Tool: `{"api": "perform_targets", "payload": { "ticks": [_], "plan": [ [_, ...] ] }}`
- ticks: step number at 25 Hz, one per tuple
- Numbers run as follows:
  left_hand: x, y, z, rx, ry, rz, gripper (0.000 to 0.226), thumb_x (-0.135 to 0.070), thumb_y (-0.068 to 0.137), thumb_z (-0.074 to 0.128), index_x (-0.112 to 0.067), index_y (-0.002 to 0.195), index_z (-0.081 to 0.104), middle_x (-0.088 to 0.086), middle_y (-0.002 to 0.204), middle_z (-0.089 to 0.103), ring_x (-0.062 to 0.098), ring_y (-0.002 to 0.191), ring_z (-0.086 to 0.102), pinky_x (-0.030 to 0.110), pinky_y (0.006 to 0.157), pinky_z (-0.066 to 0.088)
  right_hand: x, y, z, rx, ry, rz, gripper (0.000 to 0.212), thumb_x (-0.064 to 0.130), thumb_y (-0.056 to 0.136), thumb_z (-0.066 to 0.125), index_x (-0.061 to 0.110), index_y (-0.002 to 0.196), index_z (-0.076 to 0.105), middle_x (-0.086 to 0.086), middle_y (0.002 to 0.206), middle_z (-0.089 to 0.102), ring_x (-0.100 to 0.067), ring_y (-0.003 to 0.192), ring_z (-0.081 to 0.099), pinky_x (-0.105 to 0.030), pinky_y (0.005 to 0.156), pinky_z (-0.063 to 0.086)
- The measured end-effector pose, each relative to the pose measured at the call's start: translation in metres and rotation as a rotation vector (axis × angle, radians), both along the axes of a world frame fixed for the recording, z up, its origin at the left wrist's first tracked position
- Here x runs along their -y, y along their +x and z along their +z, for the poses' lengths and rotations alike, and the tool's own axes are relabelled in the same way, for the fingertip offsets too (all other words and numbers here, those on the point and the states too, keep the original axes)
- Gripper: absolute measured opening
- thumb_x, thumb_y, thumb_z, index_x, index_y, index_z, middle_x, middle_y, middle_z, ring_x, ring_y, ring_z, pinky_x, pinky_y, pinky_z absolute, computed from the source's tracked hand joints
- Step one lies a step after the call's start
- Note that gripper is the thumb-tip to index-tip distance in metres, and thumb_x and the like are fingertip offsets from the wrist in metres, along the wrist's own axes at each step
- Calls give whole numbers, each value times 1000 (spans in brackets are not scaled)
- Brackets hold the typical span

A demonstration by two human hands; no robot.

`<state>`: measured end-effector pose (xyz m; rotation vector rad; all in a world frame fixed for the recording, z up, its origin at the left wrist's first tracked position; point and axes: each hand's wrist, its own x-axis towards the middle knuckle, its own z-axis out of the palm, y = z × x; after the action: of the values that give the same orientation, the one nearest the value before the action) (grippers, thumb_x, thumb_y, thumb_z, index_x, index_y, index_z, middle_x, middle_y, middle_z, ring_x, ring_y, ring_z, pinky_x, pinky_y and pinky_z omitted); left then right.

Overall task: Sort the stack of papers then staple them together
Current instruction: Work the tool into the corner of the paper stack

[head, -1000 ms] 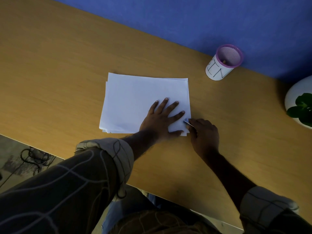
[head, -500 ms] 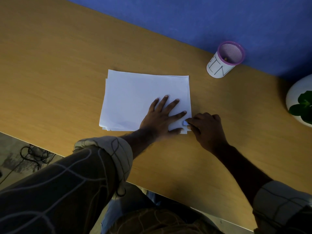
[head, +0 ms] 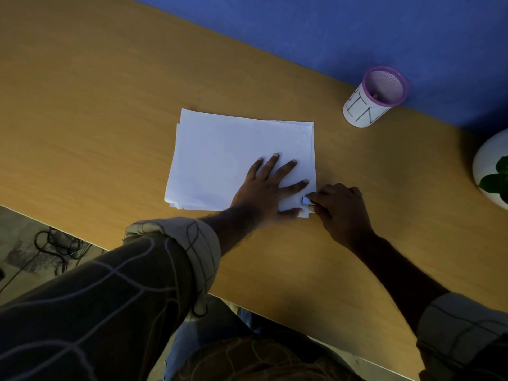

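A stack of white papers (head: pixel 225 155) lies on the wooden desk (head: pixel 110 105), its sheets slightly fanned at the left and right edges. My left hand (head: pixel 264 191) presses flat on the stack's near right part, fingers spread. My right hand (head: pixel 341 210) is at the stack's near right corner, its fingers pinched on a small pale-blue stapler (head: pixel 305 200) that sits over the paper's edge. Most of the stapler is hidden by the fingers.
A white cup with a purple rim (head: pixel 368 105) stands at the back right against the blue wall. A white pot with a green plant (head: pixel 489 166) is at the right edge. Cables (head: pixel 55 243) lie on the floor beyond the desk's near edge.
My right hand has moved left, bringing the small stapler from beside the corner onto the stack's near right edge. My left hand has stayed pressed on the papers.
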<state>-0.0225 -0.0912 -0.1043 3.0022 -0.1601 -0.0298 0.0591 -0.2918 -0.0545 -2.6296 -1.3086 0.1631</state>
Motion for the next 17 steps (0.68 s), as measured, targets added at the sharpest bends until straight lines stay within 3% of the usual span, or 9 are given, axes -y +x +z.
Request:
{"api": "perform_targets", "payload": {
  "ticks": [6,12,17],
  "plan": [
    [0,-1,2,11,-11,-5,73,-73,89,39,-39,154,35,8,168,24,42,154,19,62,121,20,-4,2,-4,-7,24,61,24,11,81,75,9,105,73,-10,91,72,-28,82,65,-38,74,45],
    [-1,-1,0,22,-36,0,74,-74,89,39,-40,154,34,5,169,23,40,155,16,60,123,17,7,6,-4,-99,62,-48,26,14,86,72,9,111,72,-10,99,74,-25,88,67,-35,78,44],
    [-1,-1,0,19,-33,-3,74,-74,89,39,-39,154,34,6,168,23,40,155,17,61,122,18,3,5,-2,-12,21,40,23,13,84,73,9,107,73,-11,91,73,-28,82,66,-40,76,46]
  ]
}}
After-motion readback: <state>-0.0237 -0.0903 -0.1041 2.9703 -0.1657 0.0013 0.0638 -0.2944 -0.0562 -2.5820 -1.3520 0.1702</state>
